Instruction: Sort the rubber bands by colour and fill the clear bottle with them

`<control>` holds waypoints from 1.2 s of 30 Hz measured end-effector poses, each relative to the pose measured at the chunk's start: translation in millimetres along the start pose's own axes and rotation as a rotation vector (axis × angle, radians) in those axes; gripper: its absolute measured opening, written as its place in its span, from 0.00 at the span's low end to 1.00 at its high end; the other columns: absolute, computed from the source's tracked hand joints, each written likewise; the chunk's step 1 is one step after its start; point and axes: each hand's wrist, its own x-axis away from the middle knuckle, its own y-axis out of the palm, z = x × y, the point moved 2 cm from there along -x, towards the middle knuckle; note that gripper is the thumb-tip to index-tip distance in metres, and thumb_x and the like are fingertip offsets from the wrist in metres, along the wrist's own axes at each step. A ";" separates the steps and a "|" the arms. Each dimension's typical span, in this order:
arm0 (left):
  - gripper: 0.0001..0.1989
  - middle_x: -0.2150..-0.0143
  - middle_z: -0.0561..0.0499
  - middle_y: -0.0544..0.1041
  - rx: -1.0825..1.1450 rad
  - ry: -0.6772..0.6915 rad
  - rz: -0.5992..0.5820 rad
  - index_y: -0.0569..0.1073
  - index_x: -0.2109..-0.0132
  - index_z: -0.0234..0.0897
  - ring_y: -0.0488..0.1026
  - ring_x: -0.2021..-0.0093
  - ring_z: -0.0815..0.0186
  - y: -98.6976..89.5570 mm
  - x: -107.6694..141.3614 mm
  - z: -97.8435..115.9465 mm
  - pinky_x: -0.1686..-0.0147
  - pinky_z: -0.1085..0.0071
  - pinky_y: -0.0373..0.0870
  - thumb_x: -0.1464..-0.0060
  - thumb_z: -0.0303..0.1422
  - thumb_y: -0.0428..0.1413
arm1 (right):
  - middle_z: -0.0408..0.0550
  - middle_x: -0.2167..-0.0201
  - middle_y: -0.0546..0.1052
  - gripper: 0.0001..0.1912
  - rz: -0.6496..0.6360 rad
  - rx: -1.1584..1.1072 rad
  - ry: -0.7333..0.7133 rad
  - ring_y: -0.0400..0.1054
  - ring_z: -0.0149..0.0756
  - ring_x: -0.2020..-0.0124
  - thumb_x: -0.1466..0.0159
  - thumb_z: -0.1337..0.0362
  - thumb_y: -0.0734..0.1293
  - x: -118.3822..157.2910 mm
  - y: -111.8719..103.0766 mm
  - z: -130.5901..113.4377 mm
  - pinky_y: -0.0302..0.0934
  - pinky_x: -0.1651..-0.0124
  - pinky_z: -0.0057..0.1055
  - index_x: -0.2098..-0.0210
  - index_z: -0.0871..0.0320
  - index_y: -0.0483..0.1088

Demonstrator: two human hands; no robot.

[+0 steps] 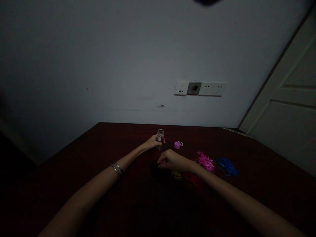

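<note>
taking the clear jar as the middle of a clock face, with twelve toward the wall, the left hand comes in from about eight o'clock, its grip closed around the jar, which is upright with its mouth uncovered, over the far part of the dark red counter. two thin bracelets circle the left wrist. the right hand is near five o'clock, apart from the jar, fingers curled in above a dark patch at six; it is too dim to tell what that patch is, or whether the right grip is closed on anything. a small pink cap with a loop lies just beside the jar, between three and four. a loose pink pile of strips lies at four, with a blue pile farther out that same way. a yellow pile sits at five, partly under the right hand, and a red pile between four and five, partly behind the right forearm. wall sockets are between one and two.
</note>
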 end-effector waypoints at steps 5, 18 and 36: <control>0.14 0.69 0.50 0.72 0.022 0.016 0.006 0.70 0.66 0.29 0.67 0.70 0.70 -1.4 -1.0 -4.9 0.71 0.76 0.63 0.67 0.21 0.51 | 0.47 0.75 0.75 0.11 0.066 -0.148 0.073 0.64 0.29 0.76 0.47 0.65 0.64 -2.0 -9.6 1.8 0.57 0.74 0.24 0.66 0.63 0.74; 0.13 0.73 0.52 0.69 -0.040 0.013 0.009 0.70 0.68 0.30 0.64 0.74 0.71 -0.7 -0.6 -5.0 0.75 0.76 0.60 0.67 0.22 0.50 | 0.46 0.77 0.73 0.14 0.253 -0.070 0.085 0.60 0.27 0.77 0.46 0.61 0.63 -34.7 -116.1 11.9 0.54 0.74 0.25 0.68 0.65 0.75; 0.14 0.71 0.51 0.69 -0.063 0.009 0.015 0.69 0.67 0.30 0.64 0.72 0.71 -2.3 -3.7 -9.4 0.74 0.76 0.60 0.68 0.22 0.49 | 0.50 0.74 0.77 0.14 -0.027 0.495 0.207 0.67 0.30 0.74 0.51 0.68 0.66 -84.0 -125.9 6.4 0.54 0.75 0.21 0.65 0.66 0.76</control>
